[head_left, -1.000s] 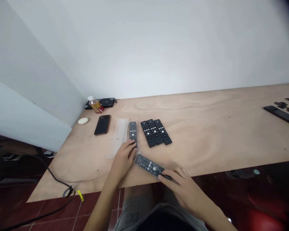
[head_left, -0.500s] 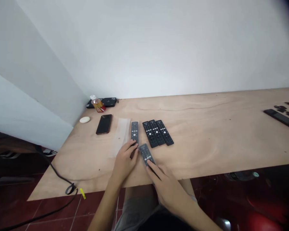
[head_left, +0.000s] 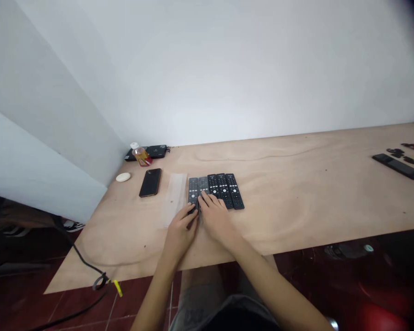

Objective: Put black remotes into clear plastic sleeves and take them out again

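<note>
Plywood bench (head_left: 313, 197), white walls (head_left: 227, 69), remotes (head_left: 193, 189) under left hand (head_left: 179, 236) and right hand (head_left: 216, 219)

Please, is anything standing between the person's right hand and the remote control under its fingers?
Nothing visible does. The right hand rests directly on the remote control. The left hand is beside it, touching the neighbouring remote control, not between them.

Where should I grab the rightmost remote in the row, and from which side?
Probably take the rightmost remote by its lower half, coming from the right with the right hand. Its right long edge is free on the wooden table, while its left edge sits tight beside the next remote, so slide it rightward slightly, then pinch both long edges.
</note>
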`<act>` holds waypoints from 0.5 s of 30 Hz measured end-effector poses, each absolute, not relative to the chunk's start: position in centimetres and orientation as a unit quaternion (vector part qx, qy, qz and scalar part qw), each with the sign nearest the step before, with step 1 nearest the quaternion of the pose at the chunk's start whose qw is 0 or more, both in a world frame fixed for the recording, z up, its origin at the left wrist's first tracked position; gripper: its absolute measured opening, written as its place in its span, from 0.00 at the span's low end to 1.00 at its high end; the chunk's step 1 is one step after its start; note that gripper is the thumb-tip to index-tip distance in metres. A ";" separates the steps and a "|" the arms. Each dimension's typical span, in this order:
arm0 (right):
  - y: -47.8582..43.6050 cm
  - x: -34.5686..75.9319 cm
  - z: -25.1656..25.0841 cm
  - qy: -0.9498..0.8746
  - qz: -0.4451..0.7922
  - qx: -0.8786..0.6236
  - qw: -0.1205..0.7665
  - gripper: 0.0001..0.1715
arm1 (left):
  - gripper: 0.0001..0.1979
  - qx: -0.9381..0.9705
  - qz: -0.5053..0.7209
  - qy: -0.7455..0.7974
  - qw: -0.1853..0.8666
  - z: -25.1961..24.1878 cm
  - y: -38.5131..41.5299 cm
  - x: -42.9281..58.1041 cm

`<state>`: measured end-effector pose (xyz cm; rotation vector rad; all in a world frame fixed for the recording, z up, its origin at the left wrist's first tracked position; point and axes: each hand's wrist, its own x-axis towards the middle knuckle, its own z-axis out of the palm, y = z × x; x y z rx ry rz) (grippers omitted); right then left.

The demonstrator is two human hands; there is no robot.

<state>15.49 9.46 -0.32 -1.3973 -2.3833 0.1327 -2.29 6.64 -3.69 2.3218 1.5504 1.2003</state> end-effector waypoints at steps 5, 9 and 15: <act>10.0 15.7 0.2 -0.831 0.056 -0.507 0.222 0.27 | 0.12 0.765 0.396 0.505 0.048 -3.3 6.5 -2.2; 8.8 17.3 0.3 -0.781 0.049 -0.566 0.260 0.25 | 0.11 0.759 0.401 0.511 0.043 -2.4 6.2 -1.8; 3.2 21.1 -0.4 -0.794 0.077 -0.547 0.253 0.19 | 0.09 0.762 0.399 0.509 0.040 -1.5 6.0 -1.4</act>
